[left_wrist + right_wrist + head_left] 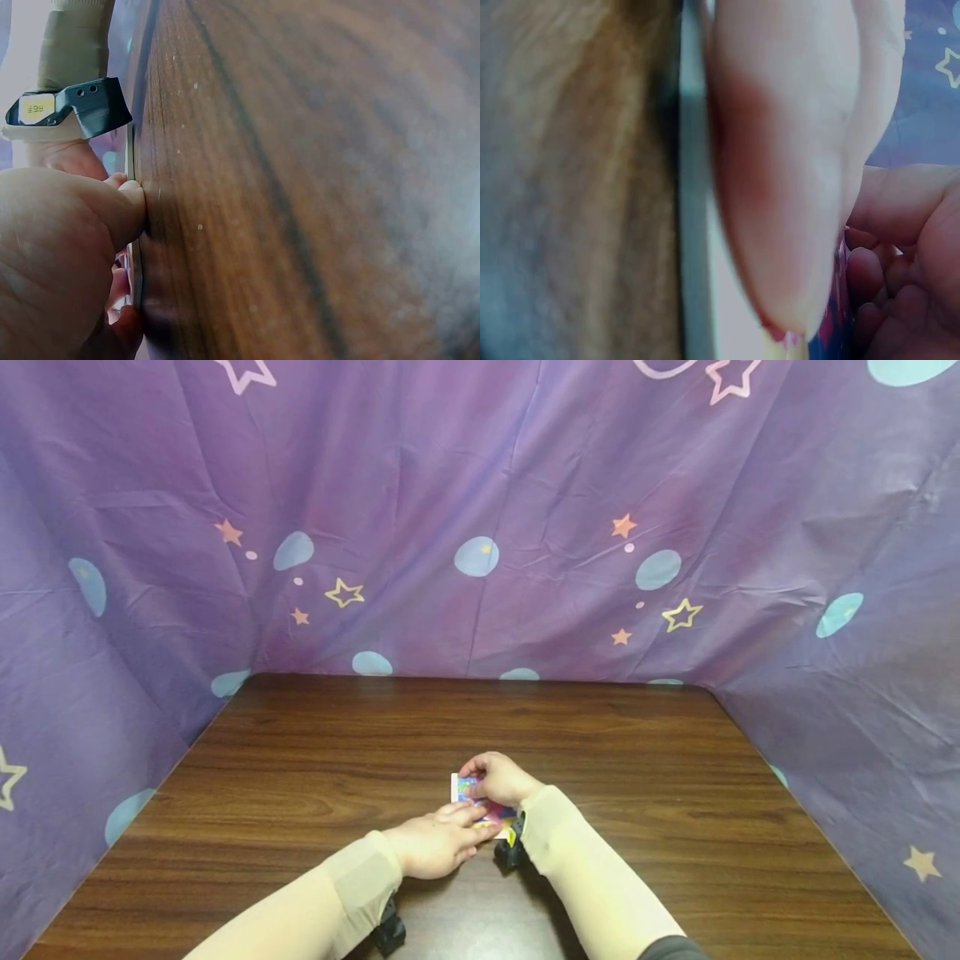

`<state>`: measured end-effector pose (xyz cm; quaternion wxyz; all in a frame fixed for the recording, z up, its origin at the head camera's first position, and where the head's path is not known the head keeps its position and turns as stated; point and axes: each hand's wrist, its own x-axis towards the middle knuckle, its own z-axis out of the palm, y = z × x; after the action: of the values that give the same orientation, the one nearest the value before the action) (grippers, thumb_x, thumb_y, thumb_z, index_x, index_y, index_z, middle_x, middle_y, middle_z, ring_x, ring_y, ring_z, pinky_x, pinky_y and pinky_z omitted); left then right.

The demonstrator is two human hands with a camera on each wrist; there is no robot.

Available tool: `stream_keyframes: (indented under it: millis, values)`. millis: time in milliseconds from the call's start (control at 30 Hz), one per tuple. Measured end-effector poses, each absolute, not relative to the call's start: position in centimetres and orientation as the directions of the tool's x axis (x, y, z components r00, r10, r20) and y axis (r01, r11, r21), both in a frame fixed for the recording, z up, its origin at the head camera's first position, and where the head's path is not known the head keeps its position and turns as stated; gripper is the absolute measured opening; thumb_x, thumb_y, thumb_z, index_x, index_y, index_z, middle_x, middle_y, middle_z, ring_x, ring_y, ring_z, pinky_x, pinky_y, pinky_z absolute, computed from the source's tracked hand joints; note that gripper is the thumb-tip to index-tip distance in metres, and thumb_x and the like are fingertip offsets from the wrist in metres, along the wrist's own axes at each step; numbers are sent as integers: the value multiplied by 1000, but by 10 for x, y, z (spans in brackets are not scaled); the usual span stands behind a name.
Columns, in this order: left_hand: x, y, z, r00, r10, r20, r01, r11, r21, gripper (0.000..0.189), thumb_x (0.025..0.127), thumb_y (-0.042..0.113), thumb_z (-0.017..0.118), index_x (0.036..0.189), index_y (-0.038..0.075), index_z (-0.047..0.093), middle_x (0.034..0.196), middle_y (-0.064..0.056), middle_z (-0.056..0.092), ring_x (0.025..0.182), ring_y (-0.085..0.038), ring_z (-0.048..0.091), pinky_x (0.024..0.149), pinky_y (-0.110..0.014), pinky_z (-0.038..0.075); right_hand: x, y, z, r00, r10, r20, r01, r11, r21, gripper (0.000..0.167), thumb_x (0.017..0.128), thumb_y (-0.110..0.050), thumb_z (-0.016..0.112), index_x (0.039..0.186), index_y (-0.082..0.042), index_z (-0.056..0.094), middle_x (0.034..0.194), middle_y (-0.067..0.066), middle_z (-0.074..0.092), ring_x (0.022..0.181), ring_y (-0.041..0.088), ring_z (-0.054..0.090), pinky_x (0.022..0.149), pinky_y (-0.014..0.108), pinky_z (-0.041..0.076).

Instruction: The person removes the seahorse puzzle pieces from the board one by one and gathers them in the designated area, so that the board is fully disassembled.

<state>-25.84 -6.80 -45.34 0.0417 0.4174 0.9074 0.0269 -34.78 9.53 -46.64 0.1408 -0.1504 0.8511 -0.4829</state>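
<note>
Purple fabric backdrop (420, 485), creased, printed with stars and pale-blue ovals, hung behind and along both sides of a dark brown wood-grain table (337, 735). Near half of tabletop, about midway across: one thin, flat, multicoloured panel with a white border (462, 788), blue at its far-left corner, pink and yellow nearer the person; much of it covered by hands. Left hand (438, 841) laid over its near-left part, fingers extended and slightly spread, pressing or resting there. Right hand (508, 779) over the far part, fingers and thumb bent down at the surface; cannot tell whether they pinch anything. Hands close together, fingertips near one another. Both forearms in cream sleeves (592, 877). Black wrist-worn device (388, 931) under the left wrist; another (510, 852) at the right, pale label (36, 109) on it in the left wrist view.
</note>
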Motion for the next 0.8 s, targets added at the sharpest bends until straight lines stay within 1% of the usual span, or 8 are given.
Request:
stream_keyframes:
  millis: [167, 200, 400, 567, 800]
  values:
    - [-258, -68, -453, -634, 772, -36, 769, 635, 71, 47, 101, 26, 46, 148, 22, 41, 153, -6, 36, 140, -26, 32, 113, -37, 29, -347, 94, -467, -928, -349, -131, -40, 442, -896, 17, 80, 4, 70, 96, 2, 67, 82, 3, 62, 71, 12, 57, 58, 22, 50]
    - [-258, -68, -453, -632, 774, -32, 771, 633, 70, 47, 101, 25, 46, 147, 22, 42, 152, -6, 36, 140, -26, 32, 114, -37, 28, -347, 93, -466, -933, -336, -131, -32, 441, -897, 16, 80, 3, 71, 96, 2, 67, 81, 2, 62, 70, 12, 57, 59, 21, 50]
    - [-258, -67, -454, -617, 787, -10, 785, 616, 58, 46, 100, 24, 49, 145, 19, 46, 150, -9, 40, 137, -27, 35, 111, -38, 33, -346, 89, -464, -957, -259, -132, -8, 478, -878, 16, 76, 2, 74, 92, 1, 69, 76, 1, 64, 69, 11, 58, 62, 20, 49]
    - [-258, -67, -454, -626, 779, -15, 778, 626, 54, 45, 100, 25, 49, 145, 21, 46, 150, -8, 40, 138, -26, 35, 109, -39, 36, -345, 87, -464, -958, -242, -157, 27, 465, -885, 16, 76, 3, 73, 92, 3, 69, 75, 3, 65, 68, 12, 59, 61, 21, 51]
    - [-259, -67, -455, -633, 773, -29, 771, 634, 59, 46, 100, 26, 47, 146, 21, 44, 151, -8, 38, 139, -26, 33, 112, -37, 31, -345, 87, -464, -956, -247, -155, 23, 464, -886, 18, 76, 3, 73, 93, 2, 69, 78, 3, 64, 70, 14, 58, 62, 22, 50]
